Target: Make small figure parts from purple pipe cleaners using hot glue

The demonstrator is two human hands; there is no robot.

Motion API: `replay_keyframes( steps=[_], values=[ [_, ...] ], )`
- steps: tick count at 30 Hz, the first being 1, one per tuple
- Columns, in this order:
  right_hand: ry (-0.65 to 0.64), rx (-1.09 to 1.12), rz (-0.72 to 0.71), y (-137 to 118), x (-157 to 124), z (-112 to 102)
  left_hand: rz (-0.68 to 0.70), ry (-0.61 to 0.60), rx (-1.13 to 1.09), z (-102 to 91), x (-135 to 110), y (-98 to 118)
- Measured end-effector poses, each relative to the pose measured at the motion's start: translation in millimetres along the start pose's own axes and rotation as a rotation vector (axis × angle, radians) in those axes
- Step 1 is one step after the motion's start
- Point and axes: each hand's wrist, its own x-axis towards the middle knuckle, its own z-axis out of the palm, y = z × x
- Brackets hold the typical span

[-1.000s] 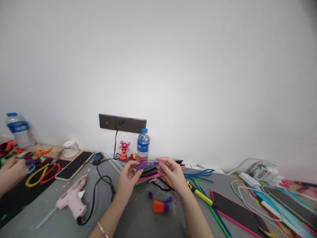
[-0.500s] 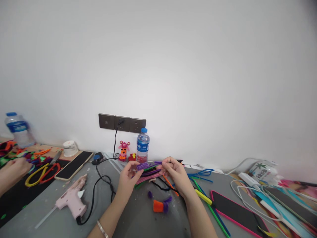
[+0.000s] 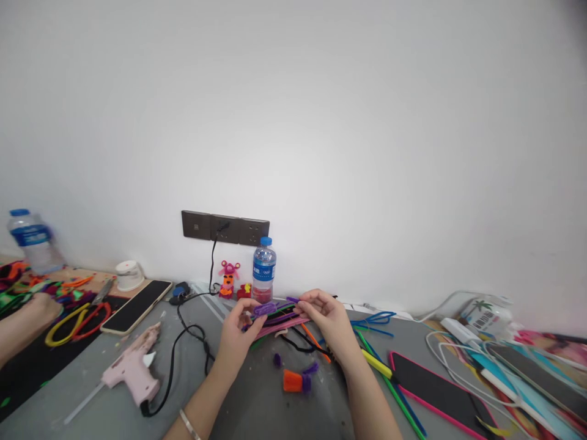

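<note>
My left hand (image 3: 237, 330) pinches a purple pipe cleaner (image 3: 265, 309) that is folded into a small flat coil. Its loose end (image 3: 292, 300) runs to my right hand (image 3: 323, 318), where thumb and forefinger are closed on it. Under both hands lies a bundle of pink pipe cleaners (image 3: 279, 327) with purple, green and black ones. Nearer to me on the grey table sits an orange and purple pipe-cleaner piece (image 3: 293, 382), beside a small purple bit (image 3: 277, 360).
A pink glue gun (image 3: 132, 373), a phone (image 3: 136, 305) and scissors (image 3: 82, 321) lie left. Behind my hands stand a water bottle (image 3: 264, 269) and a pink figure (image 3: 228, 280). A pink-edged tablet (image 3: 440, 394) lies right. Another person's hand (image 3: 39, 315) is at far left.
My hands stay almost in place, still holding the purple pipe cleaner. My right fingers have shifted very slightly; the view has moved a touch.
</note>
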Motion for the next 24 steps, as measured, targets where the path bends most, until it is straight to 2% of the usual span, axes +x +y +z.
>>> replay_keyframes(
  steps=[7,14,20,24],
  values=[
    [0.003,-0.020,0.023,1.9,0.8,1.0,-0.025,-0.043,-0.031,1.1,-1.1,5.7],
    [-0.056,-0.238,-0.172,6.3,-1.4,15.0,-0.057,-0.084,-0.129,2.1,0.0,8.0],
    [-0.100,-0.242,-0.147,9.8,-3.4,23.6,-0.062,-0.081,-0.103,1.6,-1.0,6.3],
    [-0.087,-0.233,-0.135,9.8,-3.5,24.8,-0.067,-0.066,-0.081,1.5,-1.2,7.1]
  ],
)
